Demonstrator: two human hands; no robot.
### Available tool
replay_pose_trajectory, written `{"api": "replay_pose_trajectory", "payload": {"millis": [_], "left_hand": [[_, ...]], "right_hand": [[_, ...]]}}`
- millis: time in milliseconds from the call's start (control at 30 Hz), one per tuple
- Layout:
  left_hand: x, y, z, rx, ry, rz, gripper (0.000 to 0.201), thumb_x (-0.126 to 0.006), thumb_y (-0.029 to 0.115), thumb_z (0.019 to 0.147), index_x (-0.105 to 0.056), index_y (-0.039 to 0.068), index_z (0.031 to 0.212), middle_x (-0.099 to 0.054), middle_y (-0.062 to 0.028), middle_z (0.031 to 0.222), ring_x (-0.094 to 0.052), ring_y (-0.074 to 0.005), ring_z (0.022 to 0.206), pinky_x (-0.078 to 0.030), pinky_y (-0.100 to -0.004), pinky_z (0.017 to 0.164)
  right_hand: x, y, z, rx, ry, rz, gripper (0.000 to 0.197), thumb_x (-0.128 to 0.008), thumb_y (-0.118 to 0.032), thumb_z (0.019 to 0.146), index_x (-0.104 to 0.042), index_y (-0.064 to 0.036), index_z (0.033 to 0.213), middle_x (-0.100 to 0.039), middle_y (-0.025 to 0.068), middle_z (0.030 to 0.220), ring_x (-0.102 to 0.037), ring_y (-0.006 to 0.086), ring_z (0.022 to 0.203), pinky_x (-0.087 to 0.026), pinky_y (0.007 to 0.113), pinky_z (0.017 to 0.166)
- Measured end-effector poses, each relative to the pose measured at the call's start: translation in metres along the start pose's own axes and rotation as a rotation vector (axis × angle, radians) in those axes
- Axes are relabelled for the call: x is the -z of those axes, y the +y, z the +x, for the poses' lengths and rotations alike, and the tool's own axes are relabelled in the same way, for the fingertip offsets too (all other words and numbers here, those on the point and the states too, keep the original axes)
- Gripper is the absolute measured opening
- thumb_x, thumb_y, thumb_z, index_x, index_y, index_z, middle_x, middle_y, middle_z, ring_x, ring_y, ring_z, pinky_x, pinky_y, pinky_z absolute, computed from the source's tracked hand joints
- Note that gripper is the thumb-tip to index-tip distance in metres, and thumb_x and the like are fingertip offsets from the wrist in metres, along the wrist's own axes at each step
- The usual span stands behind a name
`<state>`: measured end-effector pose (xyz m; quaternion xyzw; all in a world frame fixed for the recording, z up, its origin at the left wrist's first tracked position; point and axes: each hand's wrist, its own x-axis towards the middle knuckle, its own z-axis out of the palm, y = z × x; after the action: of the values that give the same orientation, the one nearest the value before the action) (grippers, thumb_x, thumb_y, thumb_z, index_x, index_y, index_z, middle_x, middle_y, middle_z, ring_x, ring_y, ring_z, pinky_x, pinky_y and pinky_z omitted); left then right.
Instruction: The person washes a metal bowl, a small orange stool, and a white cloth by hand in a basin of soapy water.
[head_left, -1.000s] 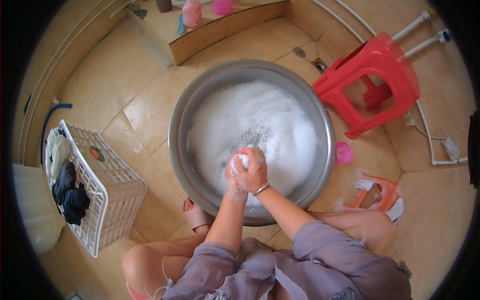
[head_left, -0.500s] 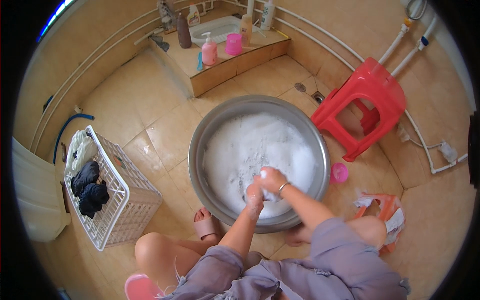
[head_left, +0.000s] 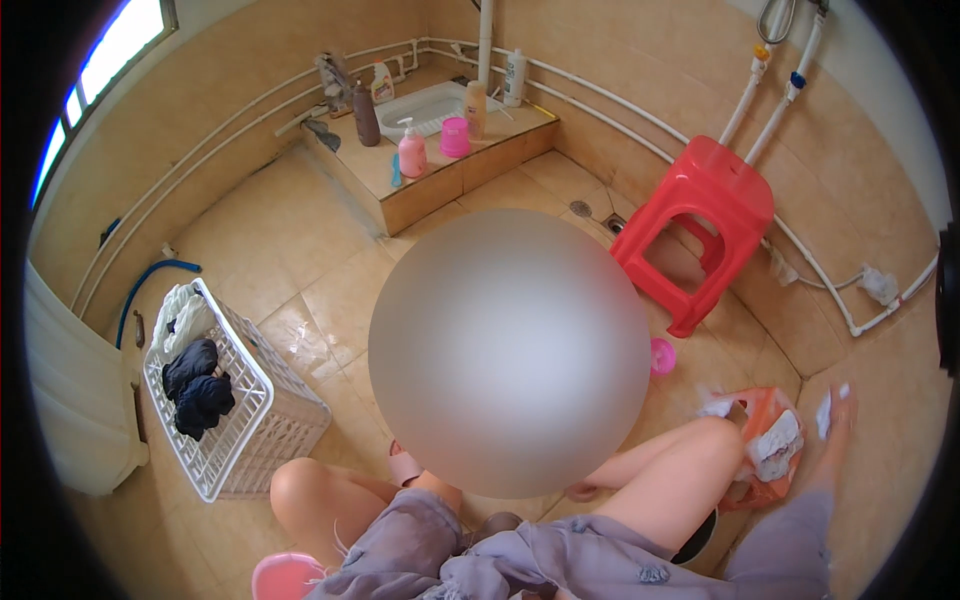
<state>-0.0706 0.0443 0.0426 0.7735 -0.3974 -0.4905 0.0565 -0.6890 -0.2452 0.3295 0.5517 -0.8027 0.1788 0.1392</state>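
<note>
A round blurred patch (head_left: 508, 350) covers the place of the wash tub, so its suds and whatever lies in it are hidden. My left forearm (head_left: 437, 486) runs up into that patch, and my left hand is lost behind it. Far out on the right, my right hand (head_left: 841, 412) is raised beside an orange plastic bag (head_left: 762, 408). White foam or some white thing shows at its fingers; whether they grip anything cannot be made out. Inside the bag lies a white packet (head_left: 778, 446).
A white laundry basket (head_left: 262, 400) with dark clothes (head_left: 197, 388) stands on the left. The red stool (head_left: 745, 180) and a small pink cup (head_left: 662, 357) are to the right. Bottles and a pink pump bottle (head_left: 412, 153) stand on the tiled step (head_left: 425, 205) at the back.
My right hand has left the tub and swung right, beside the orange bag. Both hands were together over the suds before. The view has shifted, and a blur now hides the tub.
</note>
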Motion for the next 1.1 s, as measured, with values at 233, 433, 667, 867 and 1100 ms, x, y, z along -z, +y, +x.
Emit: {"api": "replay_pose_trajectory", "payload": {"millis": [233,433,667,867,1100], "left_hand": [[-0.007,-0.015,-0.032,0.028,-0.106,0.209,0.043,-0.036,0.04,0.084,-0.057,0.004,0.094,-0.056,-0.0118,0.086,-0.049,-0.0208,0.073,-0.038,-0.032,0.064],[-0.011,0.003,-0.037,0.015,-0.15,0.303,0.047,-0.033,0.043,0.084,-0.058,0.005,0.097,-0.054,-0.0129,0.095,-0.048,-0.023,0.085,-0.036,-0.0342,0.074],[-0.013,0.005,-0.04,0.0,-0.174,0.365,0.053,-0.03,0.047,0.085,-0.058,0.005,0.101,-0.053,-0.0143,0.106,-0.046,-0.0256,0.1,-0.033,-0.0368,0.086],[-0.002,0.016,-0.054,-0.012,-0.184,0.363,0.058,-0.026,0.05,0.085,-0.055,0.005,0.108,-0.048,-0.0142,0.117,-0.041,-0.027,0.112,-0.028,-0.0371,0.095],[0.007,0.008,-0.071,0.083,-0.182,0.384,0.053,-0.029,0.048,0.084,-0.047,0.01,0.118,-0.042,-0.0109,0.125,-0.033,-0.0262,0.119,-0.02,-0.036,0.1]], "right_hand": [[-0.131,0.002,-0.13,-0.229,-0.516,-0.08,0.048,-0.059,-0.033,0.069,-0.052,0.0025,0.101,-0.058,0.02,0.091,-0.057,0.0289,0.082,-0.045,0.038,0.07],[-0.134,-0.006,-0.133,-0.208,-0.491,-0.022,0.046,-0.057,-0.031,0.071,-0.052,0.0025,0.102,-0.058,0.0207,0.092,-0.056,0.0297,0.084,-0.044,0.038,0.072],[-0.049,0.067,-0.069,-0.319,-0.072,-0.032,0.043,-0.054,-0.028,0.072,-0.051,0.0024,0.103,-0.057,0.0215,0.093,-0.056,0.0307,0.086,-0.044,0.039,0.073],[-0.06,0.065,-0.078,-0.343,-0.181,-0.111,0.041,-0.052,-0.025,0.074,-0.05,0.0024,0.105,-0.057,0.0222,0.095,-0.055,0.0316,0.088,-0.044,0.039,0.074],[-0.064,0.021,-0.082,-0.13,-0.292,-0.05,0.039,-0.049,-0.022,0.075,-0.05,0.0024,0.106,-0.056,0.023,0.096,-0.055,0.0326,0.091,-0.043,0.04,0.076]]}}
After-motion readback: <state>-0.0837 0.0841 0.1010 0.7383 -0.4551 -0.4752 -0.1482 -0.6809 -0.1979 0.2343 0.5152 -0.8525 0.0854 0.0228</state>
